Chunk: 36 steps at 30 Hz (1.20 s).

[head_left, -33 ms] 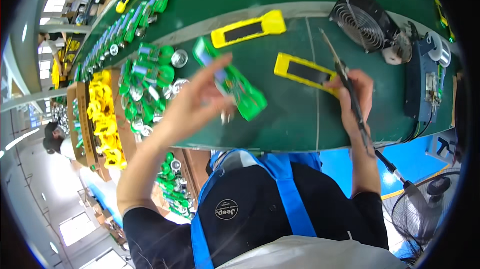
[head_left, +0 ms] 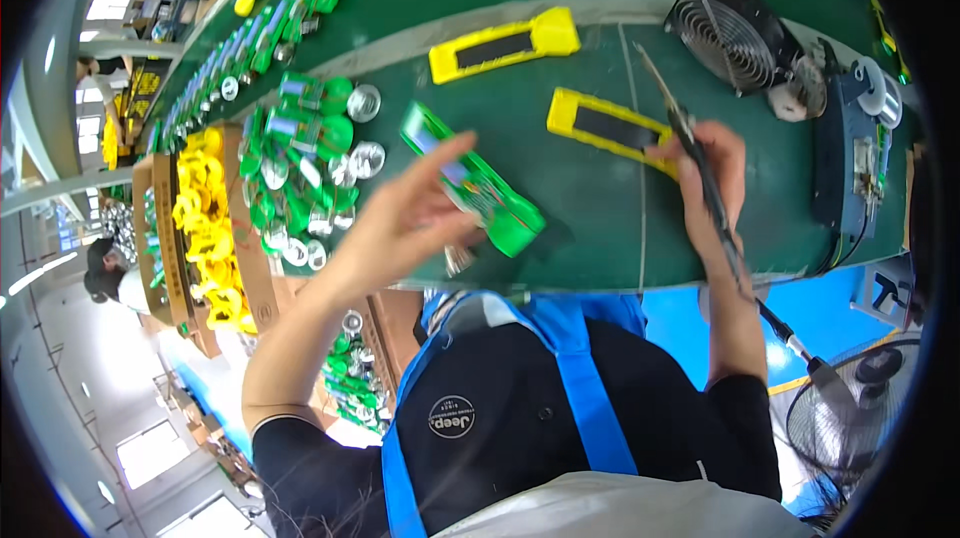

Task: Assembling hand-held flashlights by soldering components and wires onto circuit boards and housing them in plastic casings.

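Note:
My left hand (head_left: 400, 223) holds a long green circuit-board assembly (head_left: 490, 200) just above the dark green bench, with the fingers stretched along it. A small silvery part (head_left: 457, 259) hangs under the hand. My right hand (head_left: 708, 183) grips a thin soldering iron (head_left: 690, 138) like a pen. Its tip points up and away past a yellow casing (head_left: 600, 123) lying next to the hand. A second yellow casing (head_left: 505, 44) lies farther back on the bench.
A heap of green parts with silvery discs (head_left: 300, 173) lies to the left, beside a cardboard box of yellow parts (head_left: 205, 233). A black fan (head_left: 735, 33) and a soldering station (head_left: 850, 173) stand at the right. A floor fan (head_left: 860, 418) is at the lower right.

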Tool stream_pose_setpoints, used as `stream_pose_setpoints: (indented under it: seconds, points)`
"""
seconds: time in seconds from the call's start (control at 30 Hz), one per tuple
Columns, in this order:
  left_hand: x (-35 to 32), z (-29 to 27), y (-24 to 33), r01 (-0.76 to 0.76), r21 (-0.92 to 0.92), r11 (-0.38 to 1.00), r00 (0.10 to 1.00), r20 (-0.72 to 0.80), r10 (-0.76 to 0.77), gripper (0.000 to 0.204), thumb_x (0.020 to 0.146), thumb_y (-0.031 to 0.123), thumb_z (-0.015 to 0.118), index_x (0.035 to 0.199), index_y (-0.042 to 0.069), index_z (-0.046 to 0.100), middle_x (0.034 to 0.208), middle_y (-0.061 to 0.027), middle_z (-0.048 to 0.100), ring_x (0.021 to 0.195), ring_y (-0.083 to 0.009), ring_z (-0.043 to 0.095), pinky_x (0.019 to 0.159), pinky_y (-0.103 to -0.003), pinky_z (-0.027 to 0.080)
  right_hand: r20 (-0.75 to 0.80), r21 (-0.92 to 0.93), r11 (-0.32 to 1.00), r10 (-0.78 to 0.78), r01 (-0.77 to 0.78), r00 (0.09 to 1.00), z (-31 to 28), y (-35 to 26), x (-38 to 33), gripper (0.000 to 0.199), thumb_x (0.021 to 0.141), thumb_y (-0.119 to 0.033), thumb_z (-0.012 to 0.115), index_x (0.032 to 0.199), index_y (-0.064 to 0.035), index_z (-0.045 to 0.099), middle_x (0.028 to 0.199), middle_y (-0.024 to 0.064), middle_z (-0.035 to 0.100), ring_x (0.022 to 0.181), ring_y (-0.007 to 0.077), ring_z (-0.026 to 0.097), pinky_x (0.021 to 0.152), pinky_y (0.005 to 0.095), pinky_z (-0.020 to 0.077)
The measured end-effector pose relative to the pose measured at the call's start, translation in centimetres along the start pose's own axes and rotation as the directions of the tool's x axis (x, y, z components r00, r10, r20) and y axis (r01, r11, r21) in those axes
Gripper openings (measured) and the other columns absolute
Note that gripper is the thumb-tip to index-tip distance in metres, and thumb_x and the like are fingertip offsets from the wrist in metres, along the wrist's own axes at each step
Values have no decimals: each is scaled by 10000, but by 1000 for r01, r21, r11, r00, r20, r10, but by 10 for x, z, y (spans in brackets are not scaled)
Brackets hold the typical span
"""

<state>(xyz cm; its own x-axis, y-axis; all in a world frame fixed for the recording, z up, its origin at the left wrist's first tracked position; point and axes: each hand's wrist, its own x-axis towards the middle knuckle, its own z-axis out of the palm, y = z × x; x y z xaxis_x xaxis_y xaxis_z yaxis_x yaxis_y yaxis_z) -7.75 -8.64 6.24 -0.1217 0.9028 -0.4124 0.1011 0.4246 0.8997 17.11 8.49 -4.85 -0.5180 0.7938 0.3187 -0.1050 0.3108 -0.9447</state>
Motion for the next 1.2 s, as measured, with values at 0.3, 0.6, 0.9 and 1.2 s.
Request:
stream_pose_setpoints:
  seconds: [0.3, 0.6, 0.9, 1.2]
  points:
    - [23, 66, -36, -38, -359, 933, 998, 38, 55, 604, 862, 67, 575, 1381, 1, 272, 954, -154, 628, 804, -160, 623, 709, -284, 507, -136, -273, 947, -213, 170, 967, -5, -43, 8, 293, 902, -168, 522, 1133, -7, 443, 938, 128, 594, 827, 184, 581, 818, 316, 451]
    - [57, 83, -35, -532, 459, 711, 707, -221, 672, 181, 774, 5, 626, 950, 30, 658, 837, -130, 629, 668, -275, 609, 581, -343, 483, -96, 540, 836, 171, -93, 981, -40, -18, -74, 209, 892, -219, 546, 979, -41, 480, 945, 78, 531, 863, 176, 464, 816, 332, 363]
    - [59, 89, -33, -471, 368, 802, 791, -225, 568, 96, 723, -32, 631, 803, 1, 588, 812, -98, 568, 624, -222, 570, 548, -301, 460, -97, 206, 930, 330, -306, 939, -27, -46, -54, 232, 841, -197, 565, 914, 11, 495, 797, 94, 538, 709, 131, 504, 675, 250, 400]
    - [58, 92, -25, -386, 644, 660, 820, -88, 565, 133, 650, -67, 606, 727, -13, 513, 838, -137, 502, 718, -303, 565, 618, -363, 485, -106, 78, 913, 406, -400, 908, -18, -49, -52, 236, 816, -184, 613, 881, 22, 519, 713, 86, 574, 638, 118, 532, 618, 232, 420]
